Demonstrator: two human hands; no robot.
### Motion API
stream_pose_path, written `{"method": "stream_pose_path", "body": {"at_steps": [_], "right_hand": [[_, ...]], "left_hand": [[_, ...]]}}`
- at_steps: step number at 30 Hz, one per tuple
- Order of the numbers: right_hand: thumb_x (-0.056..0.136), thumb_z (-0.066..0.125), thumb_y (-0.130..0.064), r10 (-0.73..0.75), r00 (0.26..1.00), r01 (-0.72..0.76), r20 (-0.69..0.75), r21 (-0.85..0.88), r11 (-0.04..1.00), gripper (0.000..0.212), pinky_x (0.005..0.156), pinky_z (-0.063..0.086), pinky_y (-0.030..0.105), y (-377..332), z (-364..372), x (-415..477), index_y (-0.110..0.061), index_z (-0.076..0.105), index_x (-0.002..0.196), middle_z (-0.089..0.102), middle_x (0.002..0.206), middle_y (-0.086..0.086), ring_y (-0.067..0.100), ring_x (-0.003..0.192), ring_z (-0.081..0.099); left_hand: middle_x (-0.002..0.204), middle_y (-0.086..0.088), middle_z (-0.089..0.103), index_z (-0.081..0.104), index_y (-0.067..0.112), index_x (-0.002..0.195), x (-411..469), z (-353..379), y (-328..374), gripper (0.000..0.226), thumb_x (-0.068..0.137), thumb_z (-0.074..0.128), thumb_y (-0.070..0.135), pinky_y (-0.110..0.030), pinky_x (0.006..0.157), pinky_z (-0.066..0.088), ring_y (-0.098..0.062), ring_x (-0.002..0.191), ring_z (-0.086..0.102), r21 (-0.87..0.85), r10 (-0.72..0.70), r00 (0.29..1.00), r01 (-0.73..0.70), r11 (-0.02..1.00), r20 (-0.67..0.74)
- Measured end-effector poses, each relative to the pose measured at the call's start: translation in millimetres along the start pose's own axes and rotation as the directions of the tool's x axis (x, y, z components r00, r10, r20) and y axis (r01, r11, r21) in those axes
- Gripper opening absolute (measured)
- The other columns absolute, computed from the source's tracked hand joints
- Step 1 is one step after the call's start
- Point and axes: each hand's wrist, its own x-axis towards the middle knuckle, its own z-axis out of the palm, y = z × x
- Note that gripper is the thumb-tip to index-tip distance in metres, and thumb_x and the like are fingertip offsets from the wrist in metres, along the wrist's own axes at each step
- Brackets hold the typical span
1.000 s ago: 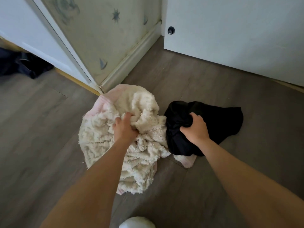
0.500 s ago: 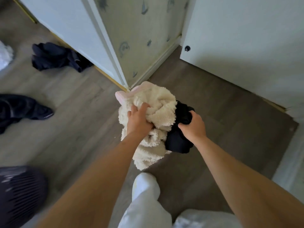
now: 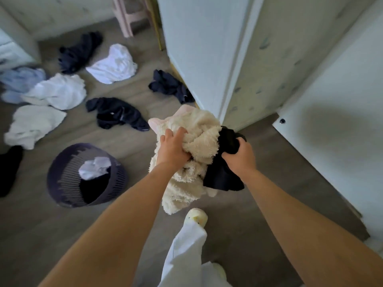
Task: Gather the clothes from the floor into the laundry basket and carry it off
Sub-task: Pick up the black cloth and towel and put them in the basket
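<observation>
My left hand (image 3: pixel 173 149) grips a cream fluffy garment (image 3: pixel 194 129) with a pink edge, lifted off the floor in front of me. Right beside it my right hand (image 3: pixel 240 157) holds a black garment (image 3: pixel 221 179) that hangs down. A dark round slatted laundry basket (image 3: pixel 62 179) stands on the floor to the lower left, with a white cloth (image 3: pixel 93 167) and something dark inside. Several clothes lie on the floor beyond it: dark ones (image 3: pixel 116 113) (image 3: pixel 167 84) (image 3: pixel 79 51) and white ones (image 3: pixel 113 64) (image 3: pixel 59 91) (image 3: pixel 33 123).
A white door edge (image 3: pixel 207 48) and patterned wall corner stand just behind the held clothes. Another white door (image 3: pixel 342 100) is at the right. A pink stool (image 3: pixel 129 15) sits at the back. A light blue cloth (image 3: pixel 18 79) lies far left. My slippered foot (image 3: pixel 196 217) is below.
Both garments have come up off the floor in my hands. My view has turned left and pulled back, bringing the basket and the scattered clothes into sight.
</observation>
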Motion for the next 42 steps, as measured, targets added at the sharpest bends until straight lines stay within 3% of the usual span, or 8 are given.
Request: {"method": "stream_pose_path", "body": {"at_steps": [3,8,18,22,26,31,35,42], "right_hand": [[0.077,0.071,-0.016,-0.084,0.991,0.086,0.100,-0.012,0.996,0.026,0.060,0.041,0.027,-57.9,23.1,-24.8,-0.008,0.056,0.097,0.059,0.104,0.014,0.028,0.085,0.059],[0.077,0.071,-0.024,-0.206,0.940,0.229,0.271,-0.057,0.972,0.048,0.086,0.049,0.038,-156.6,92.9,-56.2,-0.011,0.054,0.120,0.057,0.117,0.012,0.030,0.102,0.058],[0.074,0.074,-0.022,-0.332,0.831,0.370,0.446,0.003,0.929,0.035,0.080,0.048,0.034,-353.4,304.8,-93.9,-0.015,0.055,0.102,0.060,0.114,0.012,0.030,0.103,0.059],[0.076,0.075,-0.026,-0.324,0.825,0.380,0.463,-0.030,0.925,0.048,0.078,0.043,0.030,-393.8,359.4,-93.9,-0.015,0.055,0.119,0.057,0.122,0.010,0.030,0.107,0.058],[0.079,0.072,-0.024,-0.280,0.810,0.365,0.515,-0.069,0.928,0.041,0.082,0.047,0.035,-408.1,403.0,-84.7,-0.013,0.056,0.115,0.058,0.120,0.012,0.031,0.106,0.058],[0.079,0.072,-0.022,-0.237,0.806,0.349,0.542,-0.113,0.930,0.029,0.064,0.039,0.026,-401.0,445.1,-50.5,-0.018,0.054,0.101,0.058,0.106,0.005,0.021,0.085,0.053],[0.077,0.073,-0.024,-0.194,0.783,0.349,0.591,-0.159,0.924,0.027,0.070,0.041,0.030,-377.2,476.0,-10.2,-0.024,0.051,0.094,0.056,0.090,-0.005,0.021,0.087,0.056],[0.082,0.068,-0.022,-0.090,0.756,0.364,0.649,-0.301,0.881,0.028,0.074,0.047,0.033,-315.7,522.0,46.6,-0.016,0.055,0.106,0.058,0.112,0.009,0.027,0.093,0.059]], "left_hand": [[0.113,-0.002,0.036,0.042,0.030,0.122,-24.6,-64.1,-28.5,0.053,0.076,0.065,0.016,-0.035,0.075,0.037,-0.023,0.104,0.034,0.008,-0.055,0.995,0.056,0.998,-0.079],[0.104,0.002,0.033,0.044,0.029,0.118,-61.7,-162.0,-106.8,0.049,0.074,0.064,0.018,-0.037,0.073,0.039,-0.020,0.097,0.031,-0.003,-0.171,0.960,0.175,0.985,-0.222],[0.099,0.000,0.034,0.046,0.028,0.121,-65.1,-328.6,-312.6,0.058,0.070,0.064,0.008,-0.034,0.072,0.034,-0.023,0.092,0.034,-0.086,-0.376,0.851,0.371,0.925,-0.368],[0.099,0.000,0.032,0.046,0.028,0.122,-50.7,-358.4,-365.6,0.059,0.071,0.063,0.006,-0.034,0.072,0.032,-0.022,0.092,0.032,-0.103,-0.415,0.833,0.407,0.908,-0.365],[0.100,0.001,0.032,0.046,0.028,0.124,-39.2,-356.5,-404.7,0.061,0.071,0.062,0.004,-0.033,0.072,0.032,-0.021,0.093,0.031,-0.161,-0.481,0.801,0.454,0.876,-0.356],[0.102,0.001,0.032,0.044,0.030,0.126,-16.7,-319.5,-432.6,0.062,0.072,0.063,0.004,-0.033,0.072,0.033,-0.020,0.093,0.031,-0.282,-0.588,0.746,0.518,0.808,-0.313],[0.099,0.001,0.033,0.045,0.029,0.124,9.6,-273.5,-451.5,0.061,0.072,0.063,0.002,-0.032,0.070,0.034,-0.020,0.090,0.031,-0.324,-0.641,0.708,0.556,0.765,-0.296],[0.099,0.001,0.033,0.046,0.032,0.119,27.2,-175.2,-493.8,0.059,0.074,0.054,-0.005,-0.029,0.075,0.034,-0.019,0.095,0.032,-0.371,-0.749,0.643,0.664,0.649,-0.161]]}}
